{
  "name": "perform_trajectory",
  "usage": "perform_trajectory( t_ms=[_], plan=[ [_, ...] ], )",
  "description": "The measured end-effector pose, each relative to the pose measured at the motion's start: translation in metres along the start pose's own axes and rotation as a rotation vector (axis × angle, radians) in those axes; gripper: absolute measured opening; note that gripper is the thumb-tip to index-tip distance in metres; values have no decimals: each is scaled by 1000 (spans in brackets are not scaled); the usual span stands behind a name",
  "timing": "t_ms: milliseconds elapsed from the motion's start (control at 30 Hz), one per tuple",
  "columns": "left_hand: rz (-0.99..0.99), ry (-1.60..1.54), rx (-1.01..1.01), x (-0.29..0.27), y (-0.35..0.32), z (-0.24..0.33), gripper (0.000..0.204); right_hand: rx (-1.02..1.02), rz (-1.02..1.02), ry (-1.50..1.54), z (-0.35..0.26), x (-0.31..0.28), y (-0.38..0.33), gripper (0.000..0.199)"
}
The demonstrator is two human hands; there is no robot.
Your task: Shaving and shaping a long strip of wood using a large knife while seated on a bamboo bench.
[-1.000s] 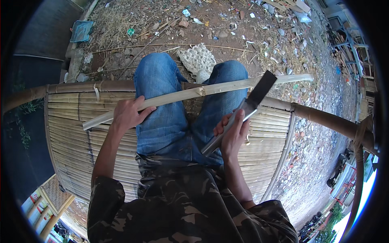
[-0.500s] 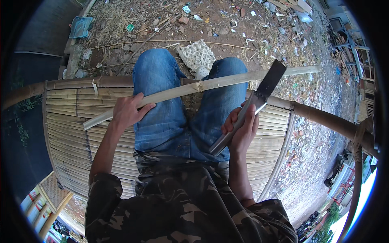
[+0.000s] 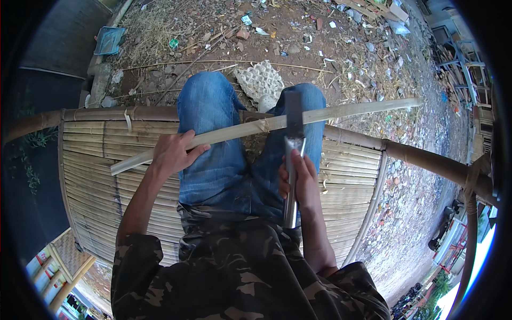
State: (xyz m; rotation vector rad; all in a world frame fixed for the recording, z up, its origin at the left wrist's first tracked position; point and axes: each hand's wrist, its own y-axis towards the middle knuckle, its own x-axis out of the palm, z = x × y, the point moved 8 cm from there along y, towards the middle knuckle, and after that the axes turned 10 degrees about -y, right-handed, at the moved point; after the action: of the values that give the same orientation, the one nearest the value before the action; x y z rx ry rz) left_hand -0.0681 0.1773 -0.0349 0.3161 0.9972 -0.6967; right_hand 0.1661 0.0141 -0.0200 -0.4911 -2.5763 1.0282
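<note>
Surface [image 3: 101, 186] mid-frame; strip [image 3: 234, 132] slants toward upper right, part hidden behind knife [image 3: 295, 125]; left fingers [image 3: 199, 151] clamp strip, right fingers [image 3: 284, 186] knife.

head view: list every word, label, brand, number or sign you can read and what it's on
None can be read.
Dark-bladed tool in the right hand: no lettering made out; the blade is blurred.
Pale strip held by the left hand: no lettering visible.
Light blue scrap on the ground: too small to tell whether it carries print.
</note>
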Motion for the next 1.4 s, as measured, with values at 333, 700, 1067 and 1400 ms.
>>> perform_trajectory(
  t_ms=[333, 700, 1067, 1400],
  plan=[
    [27, -52, -2, 0, 2, 2, 52, -273, 181, 117, -32, -15, -1, 29],
    [15, -64, -42, 3, -8, 12, 48, -292, 235, 71, -19, -9, -1, 35],
    [20, 21, -43, 10, -5, 13, 54, 93, -247, -240, 34, 40, 15, 37],
    [-18, -14, -94, 4, -3, 5, 50, -20, -188, -238, 32, 35, 20, 32]
  ],
)
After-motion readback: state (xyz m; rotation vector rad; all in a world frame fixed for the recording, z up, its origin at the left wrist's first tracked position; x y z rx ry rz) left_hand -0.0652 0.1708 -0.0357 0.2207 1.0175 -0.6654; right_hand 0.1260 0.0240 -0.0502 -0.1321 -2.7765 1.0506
